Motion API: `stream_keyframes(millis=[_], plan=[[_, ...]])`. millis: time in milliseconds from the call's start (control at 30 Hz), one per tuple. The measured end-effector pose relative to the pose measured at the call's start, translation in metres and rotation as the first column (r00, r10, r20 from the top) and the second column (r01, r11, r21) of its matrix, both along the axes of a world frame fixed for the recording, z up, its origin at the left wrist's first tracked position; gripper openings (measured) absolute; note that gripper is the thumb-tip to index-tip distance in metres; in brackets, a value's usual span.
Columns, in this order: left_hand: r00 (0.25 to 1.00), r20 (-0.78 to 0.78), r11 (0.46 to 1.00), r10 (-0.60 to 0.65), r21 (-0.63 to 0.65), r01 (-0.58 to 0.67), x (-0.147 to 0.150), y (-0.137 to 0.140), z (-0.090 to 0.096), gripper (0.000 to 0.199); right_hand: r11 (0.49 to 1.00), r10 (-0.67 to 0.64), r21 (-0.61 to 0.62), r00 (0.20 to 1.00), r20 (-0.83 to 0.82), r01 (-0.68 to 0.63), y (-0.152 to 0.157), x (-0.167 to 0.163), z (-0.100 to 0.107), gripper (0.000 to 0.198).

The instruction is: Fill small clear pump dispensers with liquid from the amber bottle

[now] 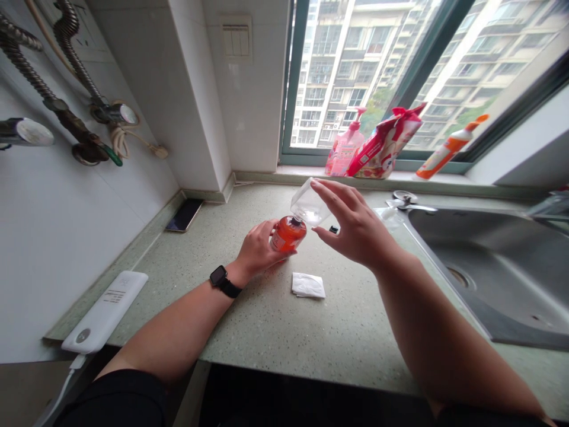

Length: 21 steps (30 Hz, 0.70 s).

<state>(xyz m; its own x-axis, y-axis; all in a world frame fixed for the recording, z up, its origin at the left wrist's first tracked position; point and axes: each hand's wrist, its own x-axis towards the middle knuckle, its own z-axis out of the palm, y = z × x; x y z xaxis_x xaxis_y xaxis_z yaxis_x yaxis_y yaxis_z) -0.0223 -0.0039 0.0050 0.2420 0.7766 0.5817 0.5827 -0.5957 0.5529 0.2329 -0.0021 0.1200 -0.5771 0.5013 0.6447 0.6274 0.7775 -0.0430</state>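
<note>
My left hand (261, 244) is wrapped round a bottle of orange-red liquid (291, 234) with a pale label and a dark neck. Tipped over that neck is a clear, square-sided bottle (307, 204), gripped between the thumb and fingers of my right hand (351, 222). The mouth of the clear bottle meets or nearly meets the neck below; whether they touch I cannot tell. Beyond my right thumb lies a small black cap (333, 229) on the speckled counter (249, 320). A folded white tissue (308, 285) rests in front of the orange-red bottle.
At right is a steel sink (498, 261) with a tap (413, 204). A white power bank (106, 311) with a cable lies at the left edge, a phone (184, 214) at the back left. On the windowsill stand a pink pump bottle (344, 148), a red bag (384, 145) and an orange-white bottle (448, 151).
</note>
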Motion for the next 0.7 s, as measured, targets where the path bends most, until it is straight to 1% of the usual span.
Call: stream_keyframes(millis=[167,267,400,567,700], plan=[[1.000,-0.016,1.000,0.006,0.011,-0.006,0.0007,-0.0009,0.0009,0.076,1.000,0.014,0.021,1.000,0.001,-0.014,-0.0001,-0.0013,-0.0011,0.098],[1.000,-0.013,1.000,0.007,0.004,-0.007,0.0012,-0.0009,0.0013,0.076,1.000,0.012,0.015,1.000,0.006,-0.012,-0.0004,-0.0022,-0.0012,0.100],[1.000,-0.006,1.000,-0.005,-0.005,0.005,0.0013,-0.0011,0.0019,0.077,0.999,0.021,0.040,1.000,0.008,-0.021,-0.0009,-0.0031,-0.0007,0.098],[1.000,0.000,1.000,-0.010,-0.009,0.010,0.0009,-0.0014,0.0016,0.077,1.000,0.017,0.020,1.000,-0.001,-0.017,-0.0007,-0.0021,-0.0010,0.103],[1.000,0.003,1.000,-0.008,-0.001,0.008,0.0004,-0.0003,0.0008,0.077,1.000,-0.005,0.011,1.000,-0.020,0.005,0.0008,-0.0002,-0.0029,0.101]])
